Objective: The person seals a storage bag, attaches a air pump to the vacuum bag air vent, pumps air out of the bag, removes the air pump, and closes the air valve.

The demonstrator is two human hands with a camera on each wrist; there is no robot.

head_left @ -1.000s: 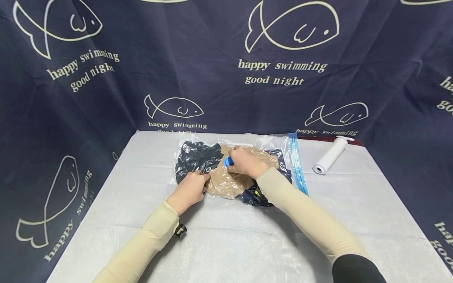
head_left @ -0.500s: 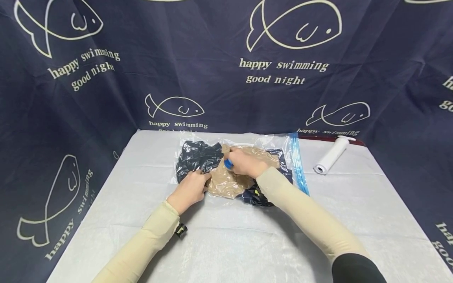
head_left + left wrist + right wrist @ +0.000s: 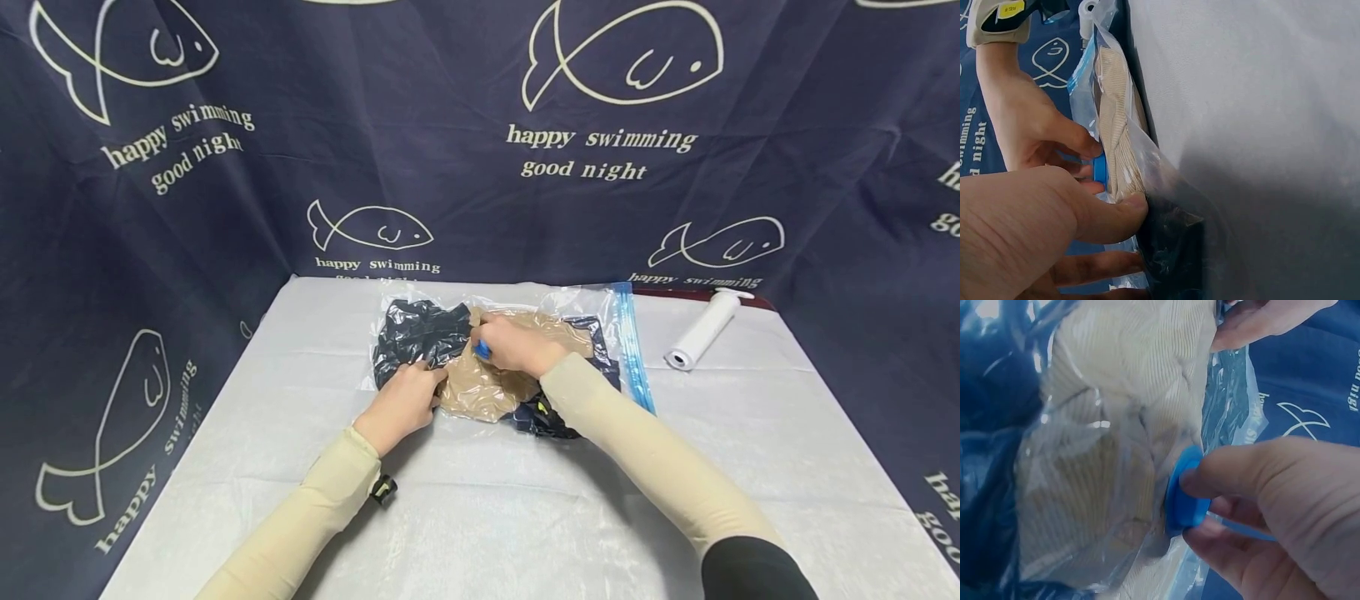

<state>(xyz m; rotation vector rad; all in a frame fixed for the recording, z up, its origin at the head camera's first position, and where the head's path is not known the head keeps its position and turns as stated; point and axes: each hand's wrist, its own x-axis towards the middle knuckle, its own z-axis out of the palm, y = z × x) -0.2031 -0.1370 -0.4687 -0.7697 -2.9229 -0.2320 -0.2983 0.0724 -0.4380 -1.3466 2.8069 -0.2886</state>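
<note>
A clear vacuum storage bag lies flat on the table, packed with a beige ribbed garment and dark clothing. My right hand pinches the round blue valve cap on the bag between thumb and fingers. In the right wrist view the cap sits against the plastic over the beige knit. My left hand rests on the bag where dark and beige clothing meet. Its thumb presses the plastic in the left wrist view, other fingers spread below.
To the right of the bag a white hand pump lies on the white tablecloth. The bag's blue zip edge faces that pump. Behind the table hangs a dark blue fish-print curtain.
My right hand has turned slightly at the blue cap, and its fingers now cover more of it. My left hand, the bag and the pump keep their places.
</note>
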